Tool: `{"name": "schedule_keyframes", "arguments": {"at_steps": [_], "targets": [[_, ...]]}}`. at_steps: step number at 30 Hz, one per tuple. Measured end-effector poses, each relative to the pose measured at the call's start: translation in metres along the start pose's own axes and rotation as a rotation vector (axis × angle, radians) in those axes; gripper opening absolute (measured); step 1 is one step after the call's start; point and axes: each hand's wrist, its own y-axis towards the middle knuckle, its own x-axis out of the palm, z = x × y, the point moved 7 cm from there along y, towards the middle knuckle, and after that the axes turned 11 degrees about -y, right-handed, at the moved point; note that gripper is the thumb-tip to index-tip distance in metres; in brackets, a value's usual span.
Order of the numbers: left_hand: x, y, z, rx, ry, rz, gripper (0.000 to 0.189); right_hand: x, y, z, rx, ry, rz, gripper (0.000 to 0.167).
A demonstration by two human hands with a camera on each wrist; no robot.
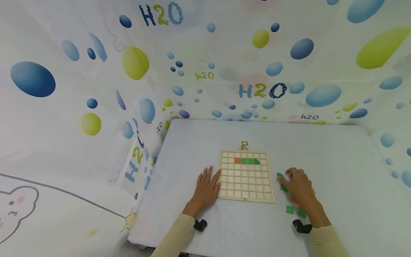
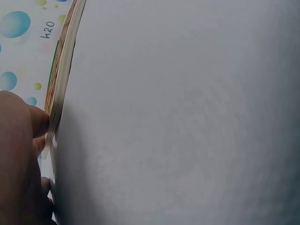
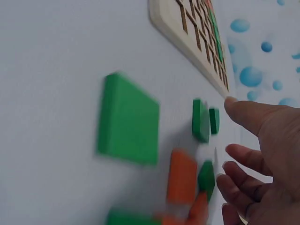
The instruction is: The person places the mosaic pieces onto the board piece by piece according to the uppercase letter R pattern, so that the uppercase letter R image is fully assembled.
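Thumb and fingers of my right hand point(image 1: 298, 185) are apart, just beside flat green pieces point(image 3: 201, 122); my left hand point(image 1: 207, 187), fingers spread, touches left edge of the square, pale wooden grid board point(image 1: 245, 181).

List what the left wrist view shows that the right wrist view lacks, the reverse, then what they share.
Only the left wrist view: the left hand and "h2O" lettering.
Only the right wrist view: the right hand, loose green pieces and loose orange pieces.
Both: the wooden grid board, white tabletop and bubble-patterned backdrop.
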Motion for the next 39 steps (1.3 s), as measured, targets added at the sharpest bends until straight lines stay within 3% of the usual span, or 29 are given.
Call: {"name": "schedule_keyframes", "arguments": {"at_steps": [4,9,12,16,21,30,35,39], "targets": [[0.000,-0.001,-0.002,-0.016,0.027,0.013,0.055,0.001,-0.019,0.018,0.052,-0.040,-0.023,0.050],[0.003,0.000,-0.003,0.004,0.030,0.027,0.055,0.006,-0.025,0.027,0.086,-0.051,-0.028,0.043],[0.003,0.000,-0.002,0.021,0.013,0.037,0.055,0.009,-0.024,0.026,0.088,-0.047,-0.028,0.038],[0.004,-0.001,0.002,0.040,-0.011,0.020,0.054,0.012,-0.030,0.024,0.097,-0.046,-0.052,0.045],[0.001,-0.001,0.002,-0.006,0.021,-0.015,0.055,0.010,-0.034,0.015,0.038,-0.035,-0.023,0.044],[0.001,0.000,-0.002,-0.005,0.005,-0.015,0.055,0.007,-0.010,0.024,0.083,0.000,0.062,0.037],[0.003,0.001,-0.005,-0.021,0.017,-0.030,0.056,0.005,0.011,0.027,0.077,0.063,0.086,0.036],[0.002,0.001,-0.004,-0.026,0.027,-0.039,0.056,-0.001,0.028,0.023,0.060,0.046,0.119,0.035]]}}
